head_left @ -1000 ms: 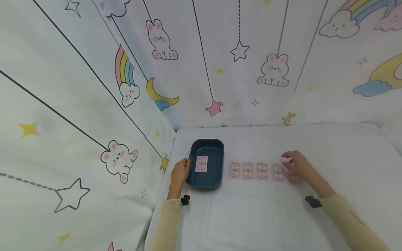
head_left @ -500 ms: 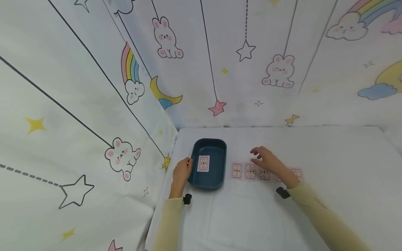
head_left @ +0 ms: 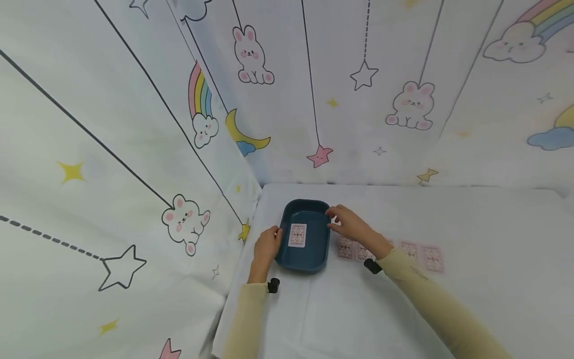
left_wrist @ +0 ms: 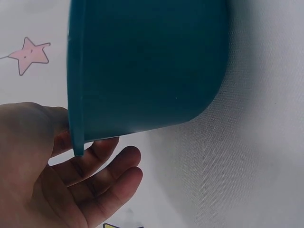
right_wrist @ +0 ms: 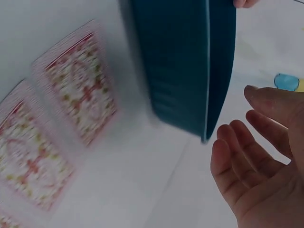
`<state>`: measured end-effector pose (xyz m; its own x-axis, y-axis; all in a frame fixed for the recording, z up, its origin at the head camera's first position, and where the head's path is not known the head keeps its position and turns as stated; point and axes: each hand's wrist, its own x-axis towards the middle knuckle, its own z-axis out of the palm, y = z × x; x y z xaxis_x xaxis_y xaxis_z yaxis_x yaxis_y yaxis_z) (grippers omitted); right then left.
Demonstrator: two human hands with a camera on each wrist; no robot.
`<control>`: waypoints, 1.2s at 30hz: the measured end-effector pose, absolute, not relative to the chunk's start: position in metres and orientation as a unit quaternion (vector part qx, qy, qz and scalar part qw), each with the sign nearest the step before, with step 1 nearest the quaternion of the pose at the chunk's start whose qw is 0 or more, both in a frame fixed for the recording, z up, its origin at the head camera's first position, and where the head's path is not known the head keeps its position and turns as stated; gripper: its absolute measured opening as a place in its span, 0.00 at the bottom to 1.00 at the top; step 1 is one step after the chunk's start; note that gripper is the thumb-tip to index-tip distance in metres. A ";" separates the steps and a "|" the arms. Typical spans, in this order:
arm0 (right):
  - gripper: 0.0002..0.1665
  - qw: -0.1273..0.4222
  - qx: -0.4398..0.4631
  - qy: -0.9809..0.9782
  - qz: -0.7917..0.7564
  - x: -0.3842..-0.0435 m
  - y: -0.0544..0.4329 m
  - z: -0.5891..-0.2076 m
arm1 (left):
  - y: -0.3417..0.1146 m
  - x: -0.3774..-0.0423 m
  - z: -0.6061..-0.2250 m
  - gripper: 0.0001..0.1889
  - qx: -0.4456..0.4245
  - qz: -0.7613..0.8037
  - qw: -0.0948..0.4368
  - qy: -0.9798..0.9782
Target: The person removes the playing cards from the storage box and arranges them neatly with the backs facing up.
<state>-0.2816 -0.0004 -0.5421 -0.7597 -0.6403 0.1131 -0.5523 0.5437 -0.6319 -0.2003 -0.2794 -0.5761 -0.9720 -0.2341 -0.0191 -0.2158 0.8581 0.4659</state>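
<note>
A dark teal tray (head_left: 307, 259) with rounded corners stands on the white table, and one patterned playing card (head_left: 298, 235) lies face down inside it. My left hand (head_left: 268, 244) grips the tray's left rim; in the left wrist view its fingers (left_wrist: 102, 187) curl beneath the rim. At the tray's right rim is my right hand (head_left: 354, 227), with nothing in its loosely bent fingers. In the right wrist view those fingers (right_wrist: 237, 161) are just off the tray wall. Below the right hand lie face-down cards (head_left: 345, 248) in a row, partly hidden by the forearm.
The row of cards runs rightward to a last card (head_left: 432, 258) beyond the right forearm. White cloth printed with rabbits and stars covers the back wall (head_left: 287, 124) and the left side (head_left: 112, 209). A black wrist camera (head_left: 373, 266) sits by the right sleeve.
My right hand has moved left from above the far right cards to the tray's right rim. My left hand stays on the tray. The view has shifted slightly.
</note>
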 end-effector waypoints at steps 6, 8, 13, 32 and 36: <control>0.19 0.080 -0.361 0.879 -0.301 -0.293 -0.041 -0.540 | -0.280 -0.201 -0.578 0.15 0.115 -0.235 0.027 -0.965; 0.19 0.086 -0.365 0.882 -0.286 -0.296 -0.055 -0.541 | -0.280 -0.202 -0.578 0.15 0.115 -0.236 0.025 -0.965; 0.16 0.113 -0.373 0.886 -0.251 -0.300 -0.087 -0.542 | -0.282 -0.202 -0.578 0.14 0.114 -0.240 0.019 -0.964; 0.61 0.223 -0.314 0.918 -0.091 -0.291 -0.136 -0.560 | -0.281 -0.200 -0.581 0.14 0.106 -0.244 0.021 -0.964; 0.62 0.231 -0.305 0.919 -0.090 -0.295 -0.137 -0.559 | -0.280 -0.201 -0.579 0.14 0.098 -0.239 0.029 -0.965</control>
<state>-0.2950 -0.1374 -0.5591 -0.7073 -0.6023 -0.3701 -0.5187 0.7978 -0.3072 -0.2013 -0.2802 -0.5794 -0.9789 -0.2039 0.0099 -0.1757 0.8661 0.4680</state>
